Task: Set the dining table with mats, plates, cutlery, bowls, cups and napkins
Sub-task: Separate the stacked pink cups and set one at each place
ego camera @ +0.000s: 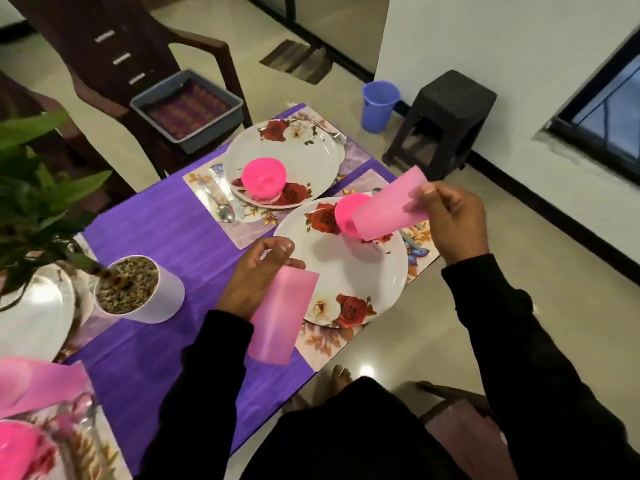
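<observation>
Purple-clothed table (166, 230) bears floral mats (242, 233) (plates atop) and potted plant (138, 289).

Both arms in black sleeves reach forward; left hand (254, 277) near, fingers curled; right hand (450, 220) farther right, raised, fingertips pinching

The near plate (349, 271) was taken as landmark. A bowl (348, 216) was set on its far edge; a second plate (282, 164) behind it; a potted plant (138, 289) to its left.

Head cam, looks fwd & down, close over table (166, 237).
</observation>
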